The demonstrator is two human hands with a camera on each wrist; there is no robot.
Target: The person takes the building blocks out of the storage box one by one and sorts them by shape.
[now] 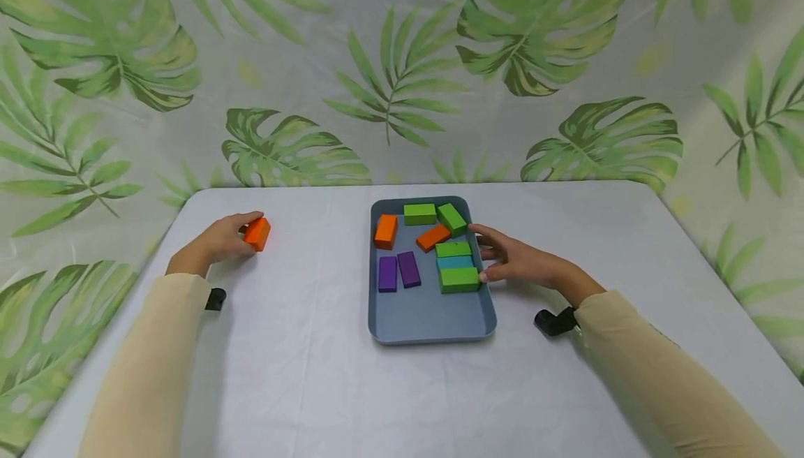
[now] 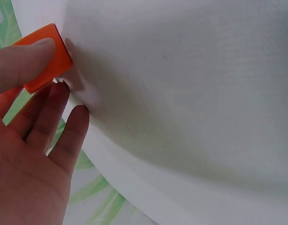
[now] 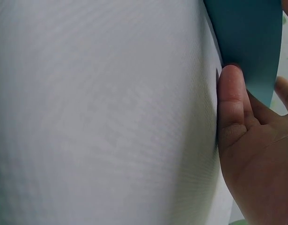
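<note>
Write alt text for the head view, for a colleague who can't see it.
A person's left hand pinches an orange block left of a gray-blue tray, while the right hand touches the tray's right side. The tray, on a white table before a leaf-print backdrop, holds four green blocks, two orange blocks, two purple blocks and one blue block.

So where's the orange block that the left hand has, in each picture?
Head: the orange block is left of the middle, held in the left hand.
Left wrist: it's near the top left corner, with the thumb across it.
Right wrist: it's not in this one.
Shared landmark: the white table shows in all three.
</note>
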